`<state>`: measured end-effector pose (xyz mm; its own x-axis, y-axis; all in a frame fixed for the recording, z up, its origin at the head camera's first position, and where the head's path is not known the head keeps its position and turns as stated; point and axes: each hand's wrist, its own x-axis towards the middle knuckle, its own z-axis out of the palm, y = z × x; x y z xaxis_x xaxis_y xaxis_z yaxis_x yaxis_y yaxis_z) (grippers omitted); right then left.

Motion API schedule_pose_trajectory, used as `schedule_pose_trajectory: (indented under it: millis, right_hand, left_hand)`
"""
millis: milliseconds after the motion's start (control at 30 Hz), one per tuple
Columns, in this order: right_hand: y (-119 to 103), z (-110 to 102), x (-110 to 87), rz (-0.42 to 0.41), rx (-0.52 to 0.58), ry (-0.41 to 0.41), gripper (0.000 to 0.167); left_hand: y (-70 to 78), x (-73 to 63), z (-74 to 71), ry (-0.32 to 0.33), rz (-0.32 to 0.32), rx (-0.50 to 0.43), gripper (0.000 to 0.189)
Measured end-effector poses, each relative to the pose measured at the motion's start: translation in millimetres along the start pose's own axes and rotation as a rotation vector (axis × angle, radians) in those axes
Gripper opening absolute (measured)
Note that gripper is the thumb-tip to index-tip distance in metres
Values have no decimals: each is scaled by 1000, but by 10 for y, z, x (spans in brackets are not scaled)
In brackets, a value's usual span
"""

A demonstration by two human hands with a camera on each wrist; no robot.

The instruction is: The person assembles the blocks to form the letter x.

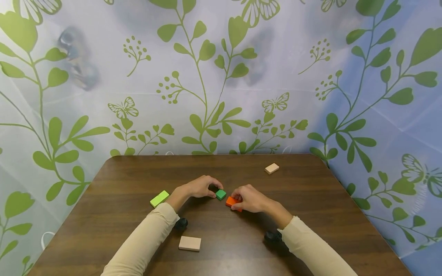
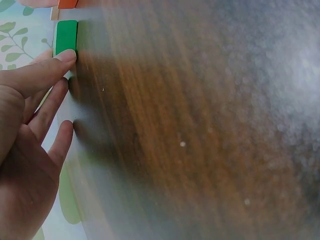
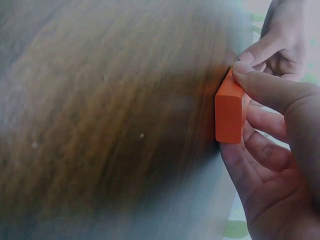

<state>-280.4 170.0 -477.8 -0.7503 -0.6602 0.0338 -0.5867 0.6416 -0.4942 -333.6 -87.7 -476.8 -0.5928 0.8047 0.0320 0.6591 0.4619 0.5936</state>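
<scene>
Near the middle of the table, my left hand [image 1: 199, 186] pinches a small green block [image 1: 221, 194] between thumb and fingers. In the left wrist view the thumb lies against the near end of the green block [image 2: 66, 37]. Just to the right, my right hand [image 1: 253, 199] grips an orange-red block [image 1: 230, 201], which is partly covered by the fingers. The right wrist view shows the thumb on one edge of the orange-red block [image 3: 228, 119] and fingers behind it. A small gap separates the two blocks in the head view.
A lime-green block [image 1: 159, 199] lies left of my left forearm. One pale wooden block [image 1: 190, 243] is near the front, and another pale block [image 1: 272, 168] sits at the back right. The brown table [image 1: 221, 168] meets a leaf-patterned cloth [image 1: 221, 88] at its far edge.
</scene>
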Motion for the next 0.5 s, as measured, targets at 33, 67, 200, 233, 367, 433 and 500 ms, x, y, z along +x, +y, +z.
schedule_pose_trajectory:
  millis: [33,67,200,233,367,433,500]
  right_hand:
    - [-1,2,0,2,2,0,26]
    - [-1,4,0,3,2,0,26]
    - [-3,6,1,-1,2,3,27]
    - [-5,6,2,-3,1,4,27]
    - [-11,16,13,-2,0,10,27]
    - [-12,24,22,1,-2,14,26]
    - [-8,34,33,4,-3,18,26]
  left_hand:
    - [-2,1,2,-1,1,3,33]
    - [-5,4,5,-1,3,6,33]
    - [-25,13,13,-6,9,10,33]
    - [-29,15,14,-6,11,10,33]
    - [-37,17,17,-6,16,10,33]
    - [-31,11,14,-5,15,12,33]
    - [-26,7,11,-3,9,12,33]
